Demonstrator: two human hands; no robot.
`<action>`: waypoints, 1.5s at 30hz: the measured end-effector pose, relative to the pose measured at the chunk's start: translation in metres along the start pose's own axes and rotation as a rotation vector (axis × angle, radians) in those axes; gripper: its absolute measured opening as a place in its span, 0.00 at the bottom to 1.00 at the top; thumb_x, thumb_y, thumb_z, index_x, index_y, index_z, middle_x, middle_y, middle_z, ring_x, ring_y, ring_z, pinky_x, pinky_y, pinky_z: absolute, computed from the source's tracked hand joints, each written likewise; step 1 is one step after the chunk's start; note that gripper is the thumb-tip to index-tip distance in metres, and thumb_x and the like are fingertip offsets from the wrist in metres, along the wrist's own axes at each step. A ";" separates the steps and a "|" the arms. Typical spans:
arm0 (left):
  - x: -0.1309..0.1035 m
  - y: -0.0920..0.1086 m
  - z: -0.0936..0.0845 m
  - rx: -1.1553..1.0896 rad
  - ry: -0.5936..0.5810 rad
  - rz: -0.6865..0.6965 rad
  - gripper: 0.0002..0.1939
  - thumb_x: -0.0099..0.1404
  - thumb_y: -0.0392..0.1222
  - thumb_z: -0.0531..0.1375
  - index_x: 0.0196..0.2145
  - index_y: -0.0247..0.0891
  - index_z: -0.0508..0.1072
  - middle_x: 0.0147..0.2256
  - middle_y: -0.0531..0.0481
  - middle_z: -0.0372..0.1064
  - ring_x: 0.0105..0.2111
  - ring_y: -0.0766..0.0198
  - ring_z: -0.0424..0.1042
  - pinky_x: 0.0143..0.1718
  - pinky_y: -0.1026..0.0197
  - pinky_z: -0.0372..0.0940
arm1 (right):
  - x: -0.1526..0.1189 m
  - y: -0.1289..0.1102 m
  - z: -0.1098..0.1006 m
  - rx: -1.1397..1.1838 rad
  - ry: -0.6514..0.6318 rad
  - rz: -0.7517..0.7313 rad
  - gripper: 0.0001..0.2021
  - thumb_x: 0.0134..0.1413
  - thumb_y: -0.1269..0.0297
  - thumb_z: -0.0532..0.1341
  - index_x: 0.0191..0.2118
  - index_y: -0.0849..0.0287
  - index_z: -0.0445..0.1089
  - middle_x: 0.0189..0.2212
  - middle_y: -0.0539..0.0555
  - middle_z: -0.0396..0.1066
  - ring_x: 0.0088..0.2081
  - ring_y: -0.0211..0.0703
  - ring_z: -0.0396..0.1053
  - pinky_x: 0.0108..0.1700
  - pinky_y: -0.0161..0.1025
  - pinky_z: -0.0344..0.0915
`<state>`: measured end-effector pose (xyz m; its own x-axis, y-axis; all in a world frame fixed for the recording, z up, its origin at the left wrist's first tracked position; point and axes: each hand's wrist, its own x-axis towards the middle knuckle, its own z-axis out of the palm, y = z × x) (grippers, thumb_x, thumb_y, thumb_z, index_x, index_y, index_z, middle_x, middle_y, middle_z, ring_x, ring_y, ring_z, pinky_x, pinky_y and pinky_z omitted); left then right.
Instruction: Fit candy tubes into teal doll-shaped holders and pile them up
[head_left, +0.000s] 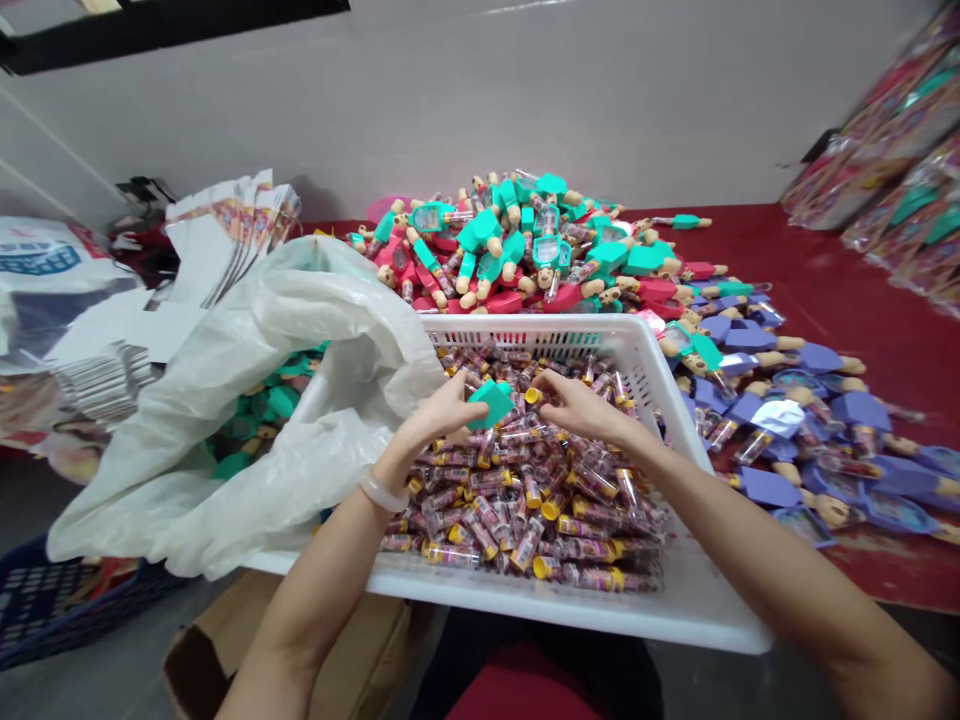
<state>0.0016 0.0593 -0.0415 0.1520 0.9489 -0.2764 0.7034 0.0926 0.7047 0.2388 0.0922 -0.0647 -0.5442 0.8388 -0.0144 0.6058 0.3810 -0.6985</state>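
Observation:
Above the white plastic basket (697,520), my left hand (442,408) grips a green plastic toy piece (491,403) between thumb and fingers. My right hand (576,406) is closed at the fingertips on a small yellow-capped tube (533,396), of which mostly the cap shows. The two hands face each other a short way apart. Beneath them the basket holds a heap of small clear tubes (487,520) with printed labels and yellow caps. A white plastic sack (300,310) lies over the basket's left side, with green toy pieces (281,402) inside it.
Behind the basket, green and red toys (517,240) are piled on a red table (750,235). Purple toys (772,487) spread along the right. Stacked printed cards (217,230) stand at left, above a blue crate (45,610). A cardboard box (360,650) sits below.

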 end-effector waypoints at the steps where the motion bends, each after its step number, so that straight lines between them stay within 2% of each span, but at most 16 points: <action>1: -0.002 0.004 -0.002 -0.140 -0.056 0.017 0.20 0.54 0.41 0.59 0.46 0.38 0.64 0.34 0.49 0.71 0.32 0.61 0.71 0.30 0.64 0.62 | 0.000 0.000 0.000 0.011 0.004 0.003 0.10 0.45 0.69 0.54 0.37 0.56 0.60 0.28 0.47 0.62 0.31 0.39 0.59 0.33 0.35 0.55; 4: -0.009 0.016 -0.004 -0.419 -0.186 0.030 0.19 0.52 0.38 0.60 0.44 0.38 0.66 0.31 0.53 0.69 0.29 0.67 0.67 0.28 0.67 0.61 | 0.000 -0.001 0.000 0.067 0.001 0.015 0.06 0.46 0.68 0.54 0.35 0.56 0.59 0.28 0.46 0.61 0.30 0.39 0.58 0.32 0.35 0.54; 8: -0.008 0.017 -0.004 -0.526 -0.162 0.015 0.19 0.53 0.39 0.61 0.44 0.37 0.68 0.32 0.52 0.68 0.29 0.69 0.66 0.29 0.67 0.62 | 0.000 -0.004 -0.003 0.296 -0.055 0.022 0.04 0.47 0.65 0.53 0.32 0.57 0.60 0.29 0.47 0.62 0.31 0.39 0.58 0.33 0.36 0.56; 12: -0.008 0.012 -0.006 -0.578 -0.188 0.089 0.24 0.54 0.43 0.64 0.48 0.38 0.68 0.39 0.49 0.70 0.34 0.66 0.69 0.33 0.65 0.64 | 0.001 -0.006 -0.005 0.552 -0.120 0.015 0.04 0.45 0.66 0.51 0.30 0.57 0.60 0.27 0.49 0.62 0.30 0.40 0.60 0.32 0.37 0.58; 17: -0.015 0.015 -0.003 -0.430 -0.385 0.221 0.40 0.52 0.50 0.68 0.60 0.41 0.60 0.48 0.44 0.68 0.39 0.61 0.70 0.35 0.62 0.65 | 0.000 -0.010 -0.006 0.455 -0.095 0.049 0.07 0.50 0.61 0.54 0.32 0.58 0.64 0.29 0.48 0.63 0.30 0.39 0.61 0.32 0.37 0.58; 20: -0.015 0.014 0.004 -0.272 -0.378 0.319 0.45 0.51 0.51 0.70 0.63 0.46 0.57 0.58 0.43 0.60 0.48 0.56 0.67 0.44 0.59 0.64 | -0.003 -0.012 -0.005 0.327 -0.066 0.010 0.11 0.51 0.58 0.57 0.37 0.59 0.67 0.33 0.50 0.66 0.33 0.40 0.62 0.35 0.37 0.59; 22: -0.013 0.012 0.007 -0.205 -0.362 0.369 0.45 0.51 0.52 0.70 0.64 0.46 0.57 0.60 0.45 0.57 0.53 0.54 0.64 0.49 0.57 0.61 | -0.004 -0.011 -0.003 0.277 -0.039 -0.029 0.12 0.52 0.58 0.58 0.40 0.59 0.67 0.35 0.50 0.66 0.34 0.40 0.62 0.36 0.37 0.59; 28: -0.012 0.010 0.006 -0.146 -0.340 0.375 0.44 0.51 0.54 0.69 0.63 0.44 0.59 0.55 0.45 0.63 0.46 0.56 0.66 0.45 0.58 0.62 | -0.005 -0.002 0.003 0.198 0.023 -0.150 0.11 0.56 0.60 0.58 0.43 0.58 0.67 0.38 0.52 0.70 0.39 0.43 0.66 0.42 0.39 0.61; 33: -0.015 0.016 0.005 -0.155 -0.356 0.387 0.44 0.51 0.55 0.69 0.62 0.43 0.59 0.53 0.45 0.63 0.45 0.56 0.66 0.44 0.58 0.61 | -0.008 -0.009 -0.004 0.258 0.016 -0.102 0.15 0.54 0.57 0.61 0.45 0.58 0.71 0.42 0.54 0.72 0.43 0.46 0.68 0.46 0.41 0.62; 38: -0.019 0.020 0.007 -0.191 -0.436 0.370 0.50 0.49 0.54 0.70 0.64 0.44 0.52 0.49 0.45 0.63 0.38 0.60 0.66 0.38 0.60 0.62 | -0.010 -0.013 -0.015 0.399 -0.048 -0.078 0.17 0.51 0.55 0.64 0.44 0.59 0.74 0.40 0.53 0.74 0.40 0.45 0.68 0.42 0.40 0.62; 41: -0.021 0.021 0.008 -0.152 -0.459 0.352 0.52 0.50 0.56 0.70 0.65 0.45 0.49 0.39 0.50 0.64 0.31 0.64 0.64 0.32 0.62 0.60 | -0.012 -0.012 -0.020 0.474 -0.104 -0.054 0.16 0.50 0.54 0.65 0.42 0.59 0.75 0.37 0.52 0.73 0.37 0.42 0.67 0.39 0.38 0.61; 45: -0.023 0.023 0.007 -0.096 -0.476 0.374 0.52 0.50 0.58 0.69 0.65 0.44 0.49 0.29 0.56 0.60 0.25 0.66 0.60 0.27 0.63 0.57 | -0.013 -0.009 -0.020 0.608 -0.178 0.000 0.19 0.49 0.52 0.66 0.43 0.60 0.74 0.29 0.49 0.69 0.29 0.37 0.61 0.31 0.35 0.56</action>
<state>0.0193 0.0375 -0.0232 0.6855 0.6858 -0.2447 0.4804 -0.1735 0.8597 0.2519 0.0852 -0.0435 -0.6641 0.7414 -0.0964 0.1959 0.0481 -0.9794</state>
